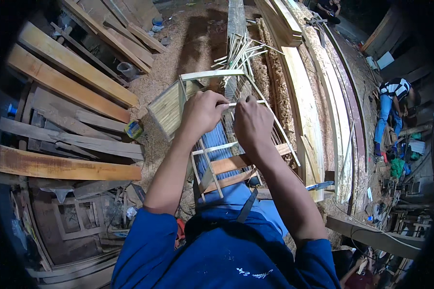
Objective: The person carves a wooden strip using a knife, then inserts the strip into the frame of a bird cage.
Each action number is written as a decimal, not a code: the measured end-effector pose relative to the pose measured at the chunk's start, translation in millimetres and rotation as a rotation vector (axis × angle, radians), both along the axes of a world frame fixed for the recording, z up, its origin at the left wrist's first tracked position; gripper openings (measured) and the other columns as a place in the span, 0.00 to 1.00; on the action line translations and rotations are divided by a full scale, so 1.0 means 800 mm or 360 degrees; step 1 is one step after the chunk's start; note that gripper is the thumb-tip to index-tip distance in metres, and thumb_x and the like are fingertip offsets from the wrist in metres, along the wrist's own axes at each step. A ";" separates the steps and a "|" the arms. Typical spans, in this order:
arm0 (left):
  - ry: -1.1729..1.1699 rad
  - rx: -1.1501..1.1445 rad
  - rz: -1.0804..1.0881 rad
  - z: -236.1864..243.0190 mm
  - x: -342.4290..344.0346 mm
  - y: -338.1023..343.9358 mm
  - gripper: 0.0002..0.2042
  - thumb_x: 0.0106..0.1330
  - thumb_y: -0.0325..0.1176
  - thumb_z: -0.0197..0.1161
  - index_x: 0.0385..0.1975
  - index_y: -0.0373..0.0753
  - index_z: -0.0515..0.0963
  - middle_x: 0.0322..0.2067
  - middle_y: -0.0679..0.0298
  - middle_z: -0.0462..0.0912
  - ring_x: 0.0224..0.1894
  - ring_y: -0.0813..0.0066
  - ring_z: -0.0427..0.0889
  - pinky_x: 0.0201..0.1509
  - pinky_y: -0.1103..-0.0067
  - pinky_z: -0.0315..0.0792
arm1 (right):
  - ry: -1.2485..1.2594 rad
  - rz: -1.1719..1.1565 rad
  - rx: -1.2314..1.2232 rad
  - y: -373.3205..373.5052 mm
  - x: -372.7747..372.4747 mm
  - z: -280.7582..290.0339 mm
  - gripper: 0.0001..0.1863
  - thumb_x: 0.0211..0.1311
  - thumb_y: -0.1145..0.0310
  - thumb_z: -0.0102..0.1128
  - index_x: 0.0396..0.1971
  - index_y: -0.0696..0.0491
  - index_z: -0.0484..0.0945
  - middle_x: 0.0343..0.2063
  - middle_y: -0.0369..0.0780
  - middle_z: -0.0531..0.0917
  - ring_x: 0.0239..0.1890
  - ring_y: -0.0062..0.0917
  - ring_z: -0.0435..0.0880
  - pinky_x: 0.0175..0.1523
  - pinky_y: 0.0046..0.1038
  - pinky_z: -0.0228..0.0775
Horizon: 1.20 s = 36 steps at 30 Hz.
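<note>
My left hand pinches one end of a thin pale wooden stick. My right hand is closed like a fist on the same stick, whose far end pokes out to the right past the knuckles. Both hands are over a cage-like wooden frame of slim bars, which rests across my lap. Wider wooden strips cross its near part. A slatted panel leans out at the frame's left. Part of the frame is hidden behind my hands and forearms.
Beyond the frame, a pile of thin sticks lies on a board. Long planks run along the right, and thick boards are stacked at left. Sawdust covers the floor. Another person is at far right.
</note>
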<state>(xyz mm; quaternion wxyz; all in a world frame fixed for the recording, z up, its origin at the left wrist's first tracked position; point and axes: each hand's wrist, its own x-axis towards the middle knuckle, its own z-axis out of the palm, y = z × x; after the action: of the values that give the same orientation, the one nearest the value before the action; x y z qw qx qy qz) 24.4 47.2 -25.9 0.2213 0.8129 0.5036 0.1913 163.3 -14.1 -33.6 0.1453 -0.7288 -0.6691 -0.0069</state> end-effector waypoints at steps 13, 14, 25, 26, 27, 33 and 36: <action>0.0005 -0.0044 0.0006 -0.002 -0.014 -0.001 0.10 0.63 0.37 0.67 0.42 0.46 0.88 0.38 0.54 0.88 0.43 0.54 0.86 0.49 0.67 0.77 | 0.0252 -0.0017 -0.0147 -0.073 0.020 0.024 0.04 0.60 0.71 0.59 0.29 0.55 0.79 0.32 0.46 0.81 0.36 0.44 0.84 0.41 0.44 0.76; 0.0030 -0.0023 0.0012 -0.002 -0.013 -0.001 0.10 0.63 0.37 0.67 0.42 0.46 0.88 0.38 0.54 0.88 0.43 0.54 0.86 0.49 0.67 0.77 | 0.0244 -0.0009 -0.0108 -0.073 0.018 0.023 0.04 0.60 0.73 0.57 0.28 0.57 0.77 0.31 0.47 0.80 0.35 0.45 0.84 0.41 0.44 0.76; 0.0000 -0.0029 0.0038 0.000 -0.014 -0.004 0.10 0.62 0.34 0.66 0.42 0.44 0.88 0.38 0.54 0.88 0.43 0.54 0.87 0.49 0.68 0.78 | 0.0241 0.0048 0.0012 -0.072 0.002 0.024 0.02 0.56 0.77 0.56 0.29 0.58 0.77 0.33 0.48 0.79 0.36 0.43 0.85 0.40 0.41 0.78; -0.0001 -0.0036 0.0076 -0.001 -0.014 -0.005 0.10 0.62 0.34 0.66 0.42 0.44 0.88 0.37 0.54 0.88 0.43 0.54 0.87 0.49 0.68 0.78 | 0.0289 0.0054 0.0046 -0.071 0.002 0.023 0.02 0.55 0.79 0.56 0.28 0.59 0.76 0.31 0.48 0.79 0.35 0.46 0.83 0.40 0.44 0.77; 0.0002 -0.0038 0.0072 0.000 -0.013 -0.007 0.10 0.62 0.34 0.66 0.42 0.44 0.88 0.37 0.54 0.88 0.43 0.54 0.87 0.49 0.68 0.78 | 0.0292 0.0049 0.0044 -0.069 0.000 0.019 0.02 0.55 0.79 0.56 0.28 0.59 0.76 0.31 0.48 0.79 0.35 0.46 0.83 0.40 0.44 0.77; -0.0039 0.0003 0.0076 -0.001 -0.012 -0.011 0.08 0.63 0.36 0.67 0.40 0.46 0.88 0.35 0.53 0.87 0.41 0.52 0.85 0.49 0.63 0.78 | 0.0286 0.0040 -0.0006 -0.055 -0.005 0.018 0.03 0.57 0.78 0.56 0.30 0.59 0.78 0.33 0.49 0.80 0.37 0.46 0.84 0.42 0.43 0.77; -0.0084 -0.0052 0.0017 -0.006 -0.014 -0.007 0.08 0.63 0.36 0.67 0.40 0.46 0.88 0.35 0.53 0.87 0.41 0.52 0.86 0.48 0.63 0.79 | 0.0343 0.0026 -0.0031 -0.067 -0.003 0.019 0.03 0.59 0.76 0.57 0.29 0.59 0.79 0.36 0.49 0.80 0.40 0.42 0.84 0.43 0.39 0.79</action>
<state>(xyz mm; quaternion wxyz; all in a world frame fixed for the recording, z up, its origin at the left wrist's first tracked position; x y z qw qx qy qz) 13.1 41.6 -30.4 0.2469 0.8012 0.5049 0.2056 160.9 -67.9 -18.1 0.2095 -0.7211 -0.6556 0.0791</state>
